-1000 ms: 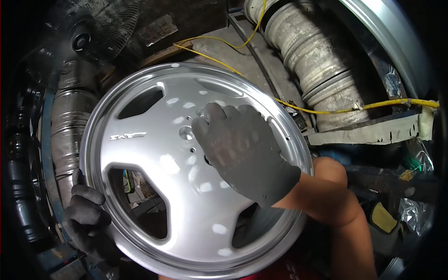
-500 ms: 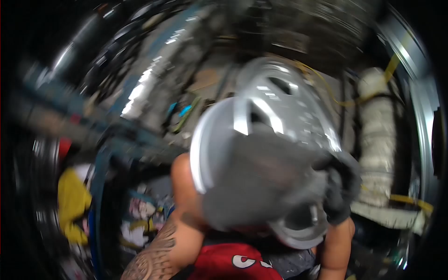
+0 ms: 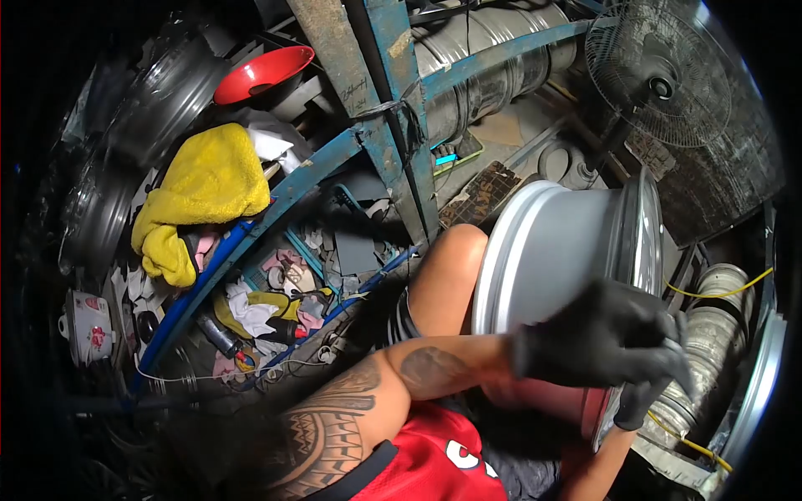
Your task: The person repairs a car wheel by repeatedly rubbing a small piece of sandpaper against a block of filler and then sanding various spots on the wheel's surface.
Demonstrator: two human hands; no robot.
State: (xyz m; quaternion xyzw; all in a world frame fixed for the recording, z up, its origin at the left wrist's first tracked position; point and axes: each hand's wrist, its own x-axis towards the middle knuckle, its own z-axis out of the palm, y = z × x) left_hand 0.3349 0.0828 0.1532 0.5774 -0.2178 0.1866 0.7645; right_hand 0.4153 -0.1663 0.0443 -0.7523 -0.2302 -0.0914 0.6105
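A silver-grey wheel rim (image 3: pixel 568 238) stands on edge between my legs, its barrel facing left and its spoked face turned right. My left hand (image 3: pixel 597 338), in a dark grey glove, reaches across the lower part of the barrel to the face side. Its fingers are curled and blurred at the tips; what they hold is too smeared to make out. Just below and behind it, my gloved right hand (image 3: pixel 639 402) is at the rim's lower right edge. The left hand covers most of the right hand's fingers, so their grip is hidden.
A blue metal frame (image 3: pixel 388 108) rises ahead. At left are a yellow cloth (image 3: pixel 205 192), a red bowl-shaped piece (image 3: pixel 263 75) and more rims (image 3: pixel 167 92). Rags lie in a crate (image 3: pixel 288 275). A fan (image 3: pixel 660 79) stands far right, near a ribbed white duct (image 3: pixel 706 342).
My view has swung left and steadied. The rim has turned from showing its spokes to showing its barrel side-on. My left hand has shifted towards the face side.
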